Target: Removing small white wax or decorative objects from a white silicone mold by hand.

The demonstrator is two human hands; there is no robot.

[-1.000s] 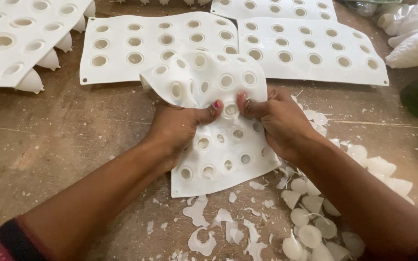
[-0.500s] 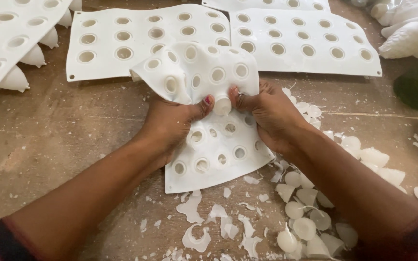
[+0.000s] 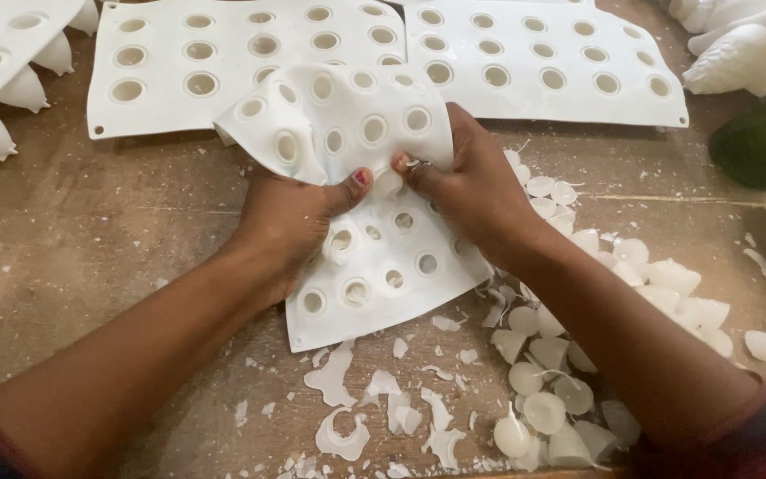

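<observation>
- Head view: the left hand [image 3: 290, 226] and the right hand [image 3: 472, 191] both clamp the bent white mould sheet [image 3: 374, 239], which lies near the middle of the wooden table [image 3: 90, 231], its near corner pointing toward the table's near edge.
- The left hand's fingers are closed under the sheet with the thumb pressed on top; the right hand's fingers are curled shut on the fold just beside it, the two thumbs almost meeting over one cavity.
- Compared with a second ago, the far half of the sheet is folded up and over more steeply, and the hands sit closer to the fold. The thumbs now pinch around a small white cone [image 3: 389, 182] at the crease, so one moulded piece looks to be squeezed out of its cavity.
- Loose white cones [image 3: 547, 412] are heaped on the table to the right of the sheet, toward the near right corner; thin white flakes [image 3: 339, 377] lie scattered in front of the sheet's near edge.
- Two flat mould sheets [image 3: 179, 89] [image 3: 560, 66] lie along the far edge, and another filled one [image 3: 2, 53] at the far left corner.
- A dark green object [image 3: 764, 142] sits at the right edge.
</observation>
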